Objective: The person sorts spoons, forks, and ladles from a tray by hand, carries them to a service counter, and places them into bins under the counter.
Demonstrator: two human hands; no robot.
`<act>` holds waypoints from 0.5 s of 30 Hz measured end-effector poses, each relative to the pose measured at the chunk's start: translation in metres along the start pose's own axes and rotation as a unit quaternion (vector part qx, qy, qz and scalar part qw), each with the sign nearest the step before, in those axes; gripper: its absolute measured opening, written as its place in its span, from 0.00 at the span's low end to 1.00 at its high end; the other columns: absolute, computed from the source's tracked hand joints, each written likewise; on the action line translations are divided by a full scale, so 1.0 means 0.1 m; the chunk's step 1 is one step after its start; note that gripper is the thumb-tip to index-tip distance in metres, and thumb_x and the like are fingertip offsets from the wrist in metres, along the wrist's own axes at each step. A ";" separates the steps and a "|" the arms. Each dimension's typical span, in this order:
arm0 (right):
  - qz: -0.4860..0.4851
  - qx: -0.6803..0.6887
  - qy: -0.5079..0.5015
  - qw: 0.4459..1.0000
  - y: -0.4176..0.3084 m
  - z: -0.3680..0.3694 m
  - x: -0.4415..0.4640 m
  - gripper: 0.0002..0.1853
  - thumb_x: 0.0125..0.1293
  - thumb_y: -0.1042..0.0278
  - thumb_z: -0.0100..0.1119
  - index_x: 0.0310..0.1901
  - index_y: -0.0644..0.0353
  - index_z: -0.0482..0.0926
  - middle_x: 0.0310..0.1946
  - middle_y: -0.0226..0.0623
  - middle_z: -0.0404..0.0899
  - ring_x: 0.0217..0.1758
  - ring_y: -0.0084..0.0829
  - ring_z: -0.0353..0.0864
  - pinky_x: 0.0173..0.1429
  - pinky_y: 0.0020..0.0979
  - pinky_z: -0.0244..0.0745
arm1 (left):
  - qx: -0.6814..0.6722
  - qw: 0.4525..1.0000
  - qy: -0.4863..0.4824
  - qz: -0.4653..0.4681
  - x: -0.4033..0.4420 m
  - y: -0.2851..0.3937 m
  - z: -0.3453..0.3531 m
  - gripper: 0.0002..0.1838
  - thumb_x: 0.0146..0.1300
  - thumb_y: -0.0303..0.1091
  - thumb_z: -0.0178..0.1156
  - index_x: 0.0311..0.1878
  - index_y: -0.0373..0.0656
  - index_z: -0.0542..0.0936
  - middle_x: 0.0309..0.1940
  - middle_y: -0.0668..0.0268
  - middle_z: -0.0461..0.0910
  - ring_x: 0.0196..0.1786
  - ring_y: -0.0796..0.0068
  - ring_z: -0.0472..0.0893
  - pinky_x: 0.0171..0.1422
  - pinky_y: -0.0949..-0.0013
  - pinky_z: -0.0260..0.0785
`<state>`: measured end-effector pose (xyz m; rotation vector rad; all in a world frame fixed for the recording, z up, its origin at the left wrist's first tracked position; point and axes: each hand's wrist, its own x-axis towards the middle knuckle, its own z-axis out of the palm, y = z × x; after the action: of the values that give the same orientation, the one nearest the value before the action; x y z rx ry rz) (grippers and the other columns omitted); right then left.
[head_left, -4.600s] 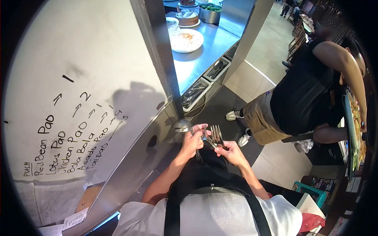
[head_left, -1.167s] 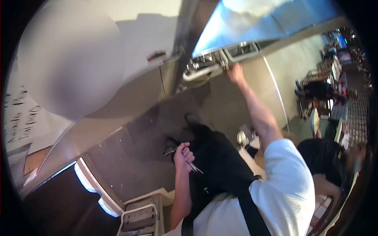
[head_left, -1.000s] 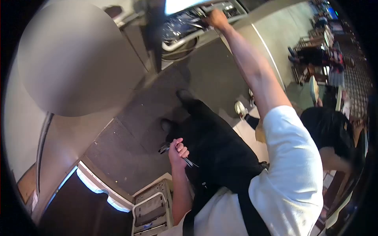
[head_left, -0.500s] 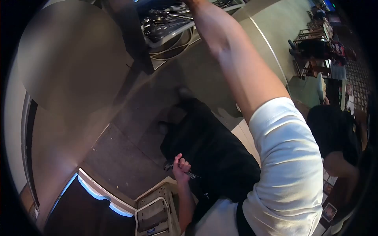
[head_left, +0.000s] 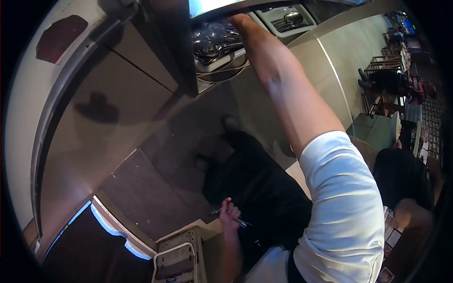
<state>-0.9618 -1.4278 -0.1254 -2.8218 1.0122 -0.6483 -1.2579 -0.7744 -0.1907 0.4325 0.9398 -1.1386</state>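
Low in front of my dark apron, my left hand (head_left: 230, 214) is closed around several pieces of metal cutlery (head_left: 242, 222), whose handles stick out to its right. My right arm stretches up to a white bin of cutlery (head_left: 226, 61) under the metal counter. Only the back of my right hand (head_left: 239, 21) shows at the bin's upper right part; its fingers are hidden. Jumbled spoons and other shiny cutlery (head_left: 212, 42) fill the bin. Beside it, a second white bin (head_left: 309, 26) holds spoons (head_left: 293, 19).
A dark post (head_left: 181, 61) stands left of the bins, with looped cables (head_left: 222, 74) below them. A folded step stool (head_left: 174, 262) is at the bottom. To the right, a person in black (head_left: 401, 174) is near a plate (head_left: 395, 127); others sit farther back.
Earlier both hands held forks together in front of me. The cutlery is now in my left hand alone, and my right hand has moved up into the bin area. The view has turned and shifted.
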 end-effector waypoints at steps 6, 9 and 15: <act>-0.010 0.012 0.000 1.000 -0.04 -0.12 -0.04 0.15 0.58 0.60 0.61 0.42 0.59 0.85 0.42 0.52 0.84 0.47 0.52 0.83 0.52 0.45 0.77 | -0.011 1.000 0.010 -0.018 -0.03 -0.02 -0.07 0.15 0.77 0.40 0.48 0.51 0.40 0.77 0.18 0.74 0.58 0.16 0.84 0.54 0.18 0.76 0.47; -0.013 0.018 0.005 1.000 -0.11 -0.18 -0.06 0.15 0.58 0.59 0.61 0.43 0.59 0.85 0.42 0.52 0.84 0.48 0.52 0.83 0.53 0.45 0.77 | -0.009 1.000 0.017 -0.021 -0.07 0.02 -0.08 0.14 0.77 0.40 0.48 0.51 0.40 0.77 0.18 0.74 0.58 0.16 0.84 0.54 0.19 0.76 0.47; -0.024 0.035 0.008 0.999 -0.21 -0.21 -0.14 0.16 0.58 0.59 0.62 0.44 0.60 0.85 0.43 0.53 0.84 0.49 0.53 0.82 0.54 0.45 0.76 | 0.018 0.999 -0.014 -0.025 -0.17 0.18 -0.22 0.14 0.77 0.40 0.49 0.51 0.40 0.77 0.18 0.74 0.58 0.16 0.85 0.54 0.19 0.77 0.47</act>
<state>-0.9676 -1.4008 -0.1075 -2.7934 0.9079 -0.6989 -1.2525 -0.7420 -0.1919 0.4221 0.9113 -1.2059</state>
